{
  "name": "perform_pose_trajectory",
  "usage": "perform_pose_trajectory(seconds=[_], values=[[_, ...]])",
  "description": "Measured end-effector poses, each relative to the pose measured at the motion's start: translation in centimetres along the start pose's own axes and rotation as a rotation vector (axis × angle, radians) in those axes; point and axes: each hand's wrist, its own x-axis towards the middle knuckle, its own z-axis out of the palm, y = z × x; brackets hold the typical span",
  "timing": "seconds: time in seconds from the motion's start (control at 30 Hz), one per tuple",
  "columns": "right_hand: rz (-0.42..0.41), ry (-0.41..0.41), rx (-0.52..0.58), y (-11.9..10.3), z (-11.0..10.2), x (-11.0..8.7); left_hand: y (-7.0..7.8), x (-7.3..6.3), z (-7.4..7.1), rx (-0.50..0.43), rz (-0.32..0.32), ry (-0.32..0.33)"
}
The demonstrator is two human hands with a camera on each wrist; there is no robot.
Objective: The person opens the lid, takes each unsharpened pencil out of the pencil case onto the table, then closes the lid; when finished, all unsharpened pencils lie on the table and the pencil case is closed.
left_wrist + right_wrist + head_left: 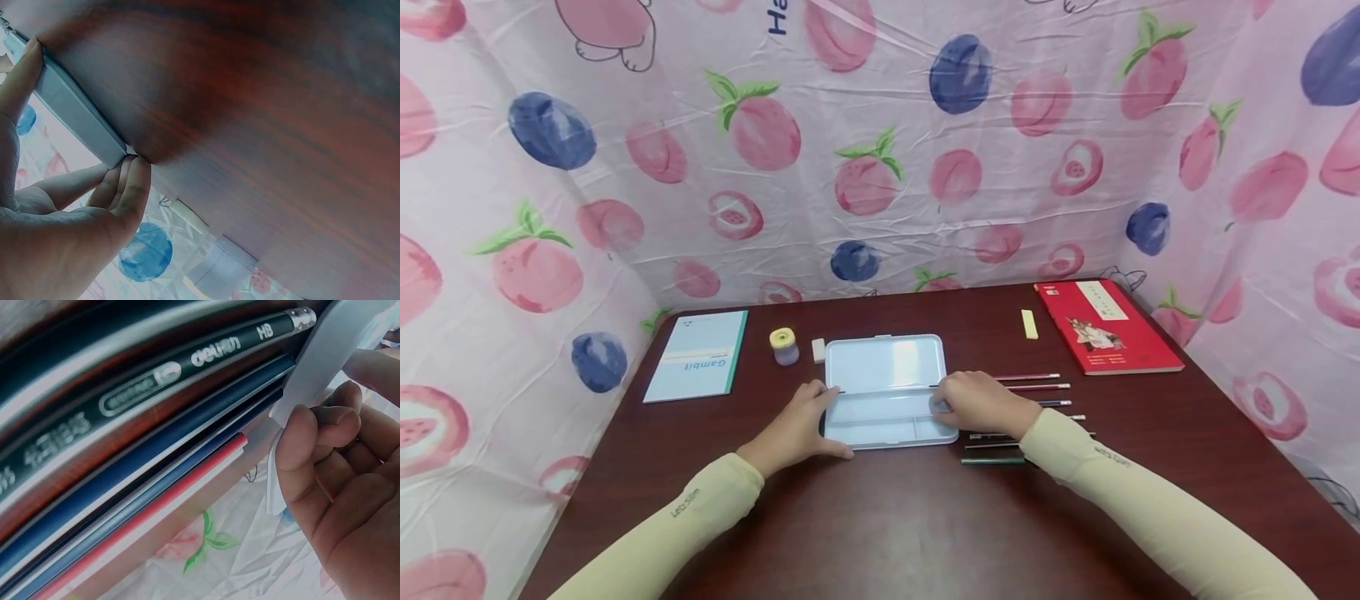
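A pale blue pencil case (871, 408) stands with its lid (883, 362) raised, showing bare compartments. My left hand (801, 422) grips its left end. In the left wrist view, the thumb lies along one long side of the pencil case (81, 119) and the fingers bend around a corner. At the opposite end, my right hand (983, 402) holds the right wall, with curled fingers, some reaching inside. Several pencils (1037, 387) lie beside and partly under the right forearm. A dark green HB pencil (212, 353) is nearest in the right wrist view.
Left of the case are a white eraser (818, 351), a small yellow-topped container (785, 347) and a light blue notebook (696, 357). At the right back lie a yellow strip (1029, 324) and a red book (1108, 327). Fruit-patterned cloth (880, 108) borders the dark table (880, 525).
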Motion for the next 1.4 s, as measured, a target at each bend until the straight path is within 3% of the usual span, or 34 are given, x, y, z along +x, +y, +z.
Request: perform_pose_trajectory(seconds=[0.33, 0.63, 1.1, 1.4], values=[[-0.051, 0.009, -0.001, -0.3, 0.2, -0.1, 0.0, 0.0, -0.1, 0.004, 0.0, 0.003], [-0.03, 0.044, -0.008, -0.4, 0.3, 0.1, -0.1, 0.1, -0.1, 0.005, 0.005, 0.003], [0.036, -0.101, 0.115, 0.6, -0.5, 1.4, -0.1, -0.1, 0.1, -0.009, -0.003, 0.004], [0.049, -0.096, 0.183, 1.1, -0.6, 1.3, -0.1, -0.1, 0.1, -0.022, -0.011, 0.006]])
